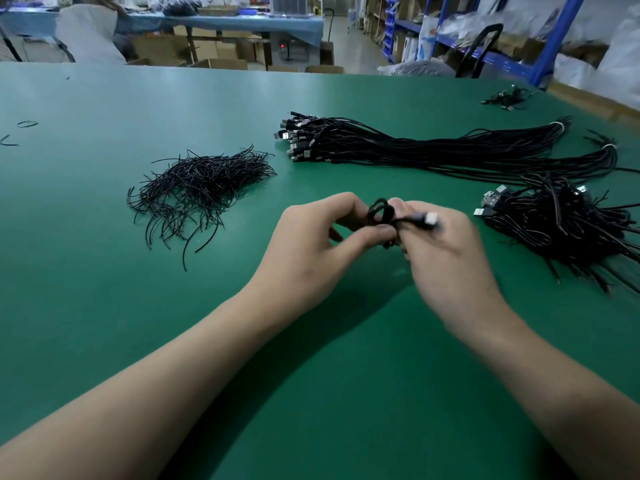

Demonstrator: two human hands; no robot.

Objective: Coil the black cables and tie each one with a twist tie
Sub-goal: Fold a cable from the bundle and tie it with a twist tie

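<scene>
Head view, down onto a matte green table top [138, 306]:
- Left hand [311, 244]: fingers curled, thumb and fingertips pinching one side of a small coiled black cable [381, 214].
- Right hand [446, 251]: curled round the other side of the same coil, with the cable's silver USB plug [431, 218] poking out above the knuckles; blurred, so finger detail is unclear.
- Coil held in the air between the two hands, just above the table and clear of every heap.
- Twist tie on this coil: cannot tell whether present or already twisted; too small and too blurred.
- Loose heap of thin black twist ties [197, 188] to the left, well apart from the hands, plentiful.
- Long banded bundles of straight black cables [433, 147] beyond the hands, not yet coiled.
- Tangled dark heap of cables with USB plugs [561, 223] at the right; probably the finished ones, though no ties can be made out.
- Judged: one cable at the coil-and-tie stage, with much of the job probably left.
</scene>
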